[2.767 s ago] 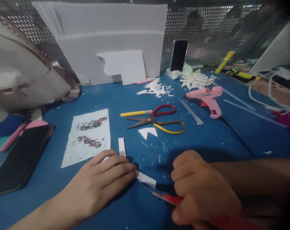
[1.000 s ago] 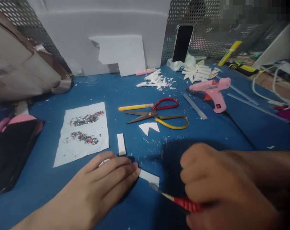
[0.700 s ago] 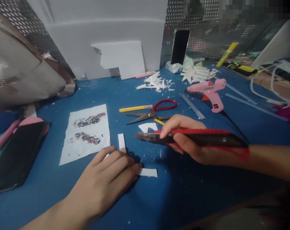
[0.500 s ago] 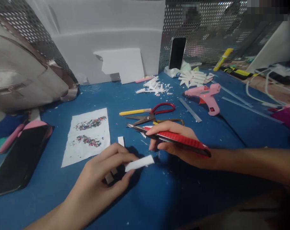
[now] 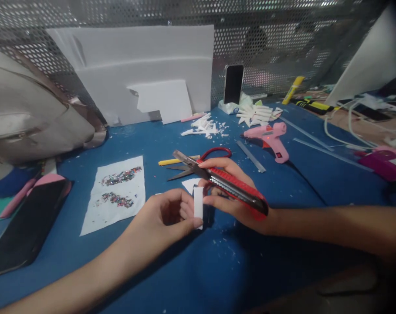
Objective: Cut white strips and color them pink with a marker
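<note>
My left hand (image 5: pixel 173 213) pinches a small white strip (image 5: pixel 198 203) between thumb and fingers, holding it upright above the blue table. Just to its right, my right hand (image 5: pixel 232 192) is closed around a red utility knife (image 5: pixel 233 187), whose blade end points up and to the left. The fingertips of my right hand are close to the strip; whether they touch it I cannot tell. Behind the knife lie open scissors (image 5: pixel 181 171) with a red handle, partly hidden by my right hand. A yellow pen (image 5: pixel 165 162) and a white scrap (image 5: pixel 188 185) lie beside the scissors.
On the left, a white paper (image 5: pixel 96 218) carries two heaps of glitter flakes, near a black pouch (image 5: pixel 28 222). A pink glue gun (image 5: pixel 271 137) and a clear glue stick (image 5: pixel 251 156) lie right. White scraps (image 5: pixel 202 125), a propped phone (image 5: pixel 233 83) and a bag (image 5: pixel 37 104) stand behind.
The white strip has turned from nearly level to upright. My hands have come together, and the knife's blade end has swung upward. The view has tilted up slightly.
</note>
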{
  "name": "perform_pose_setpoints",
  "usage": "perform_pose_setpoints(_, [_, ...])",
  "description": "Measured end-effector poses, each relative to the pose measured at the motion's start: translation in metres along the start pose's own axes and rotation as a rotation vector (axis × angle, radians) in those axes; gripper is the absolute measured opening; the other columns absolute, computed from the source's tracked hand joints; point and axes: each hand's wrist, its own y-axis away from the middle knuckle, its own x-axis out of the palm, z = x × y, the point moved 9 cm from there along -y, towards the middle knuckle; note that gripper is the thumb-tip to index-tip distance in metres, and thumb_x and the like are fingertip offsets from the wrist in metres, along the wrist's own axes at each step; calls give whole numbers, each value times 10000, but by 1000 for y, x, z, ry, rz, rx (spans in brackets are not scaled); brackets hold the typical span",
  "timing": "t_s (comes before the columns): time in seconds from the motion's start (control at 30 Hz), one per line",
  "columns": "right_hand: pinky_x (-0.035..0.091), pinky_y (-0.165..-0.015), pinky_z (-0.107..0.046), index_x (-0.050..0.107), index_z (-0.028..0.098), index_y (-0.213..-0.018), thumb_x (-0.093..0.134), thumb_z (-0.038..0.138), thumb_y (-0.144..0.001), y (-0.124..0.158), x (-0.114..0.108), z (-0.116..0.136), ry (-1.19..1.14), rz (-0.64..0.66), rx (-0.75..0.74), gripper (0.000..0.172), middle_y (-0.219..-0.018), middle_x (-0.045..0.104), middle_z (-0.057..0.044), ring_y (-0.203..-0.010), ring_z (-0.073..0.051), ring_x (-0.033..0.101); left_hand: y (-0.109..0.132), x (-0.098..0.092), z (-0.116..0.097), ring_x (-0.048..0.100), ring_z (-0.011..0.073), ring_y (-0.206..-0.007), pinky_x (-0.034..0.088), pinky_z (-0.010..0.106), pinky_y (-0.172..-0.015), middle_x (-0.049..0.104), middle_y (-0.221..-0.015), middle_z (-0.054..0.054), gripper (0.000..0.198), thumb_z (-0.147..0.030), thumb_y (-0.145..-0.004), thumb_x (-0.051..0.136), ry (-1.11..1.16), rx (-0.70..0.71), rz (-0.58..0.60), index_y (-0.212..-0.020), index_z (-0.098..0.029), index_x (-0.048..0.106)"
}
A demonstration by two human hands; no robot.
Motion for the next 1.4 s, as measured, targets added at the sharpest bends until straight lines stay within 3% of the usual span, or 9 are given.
perform_pose_setpoints(0.17, [571,-758,-180,559,194,-1147,704,33,-775,-1,-3,2,0,-16,-6,430,-1110,610,-34,-794,-72,641,-3,2,4,476,77,-696,401,209,-672,516,-737,-42,208,-321,-782,689,39,-27,2,-794,-183,534])
perform_pose_setpoints(0.4, [562,-796,-207,537,189,-1176,668,49,-812,0,1,3,-2,11,-14,412,-1225,563,-64,-841,-80,637,0,6,5,483,94,-730,390,229,-696,544,-774,-32,240,-346,-772,705,97,-55,5,-818,-187,530])
perform_pose_setpoints(0.63, [560,-769,-274,527,218,-1192,666,133,-833,3,6,10,127,54,-81,394,-1069,590,-44,-803,-118,624,10,14,6,501,66,-698,380,195,-655,567,-785,-35,260,-340,-788,704,202,-100,36,-912,-187,534])
perform_pose_setpoints(0.77, [539,-797,-268,511,231,-1197,654,132,-839,6,7,11,208,68,-99,398,-1025,588,-19,-793,-107,612,11,15,8,483,61,-676,376,190,-629,564,-779,-38,266,-333,-771,723,236,-111,36,-834,-184,511])
perform_pose_setpoints(0.97, [533,-626,-215,487,227,-1222,645,102,-814,8,10,6,199,96,-82,455,-922,577,-11,-729,-106,598,14,18,9,480,65,-685,382,189,-633,563,-778,-37,252,-324,-787,712,268,-137,64,-844,-182,512])
perform_pose_setpoints(1.13, [556,-716,-262,502,215,-1222,625,87,-815,6,9,7,218,89,-107,444,-1026,571,-46,-821,-133,621,18,22,10,474,73,-713,386,196,-658,548,-787,-29,211,-314,-817,676,278,-162,105,-884,-175,532])
perform_pose_setpoints(1.4, [555,-726,-275,469,211,-1243,596,104,-846,-2,-1,3,201,28,-92,431,-967,561,-34,-814,-137,599,29,31,15,467,96,-707,383,243,-674,543,-789,-11,283,-377,-789,662,238,-229,165,-821,-178,464])
